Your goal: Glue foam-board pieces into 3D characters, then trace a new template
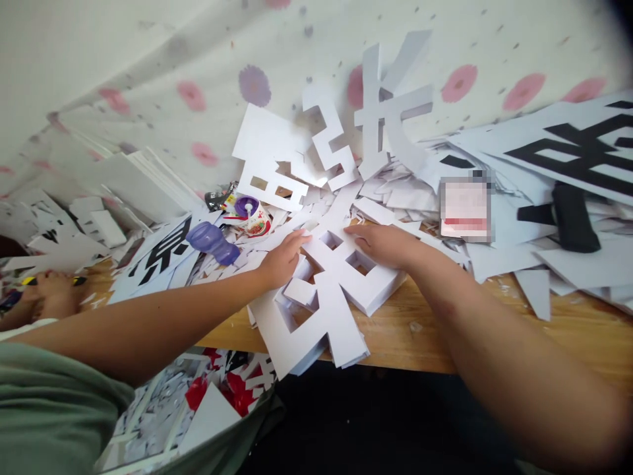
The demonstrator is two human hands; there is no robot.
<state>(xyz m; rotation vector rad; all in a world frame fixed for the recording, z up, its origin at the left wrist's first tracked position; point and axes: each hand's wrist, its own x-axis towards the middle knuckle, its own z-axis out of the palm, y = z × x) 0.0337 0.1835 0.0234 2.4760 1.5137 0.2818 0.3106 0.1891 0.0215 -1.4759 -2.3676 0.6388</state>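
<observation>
A thick white cut-out letter (pixel 337 270), smooth-faced and pierced by angular openings, is laid on the grained wooden bench (pixel 415 330), its lower end pushed slightly past the front edge. Its upper part is touched at the left by the left hand (pixel 283 261) and at the right by the right hand (pixel 382 244); whether either is clamped on it cannot be told. Behind, crumpled white scraps (pixel 400 196) are heaped beneath a taller standing letter (pixel 372 117). A rounded purple bottle (pixel 213 242) is set at the left.
</observation>
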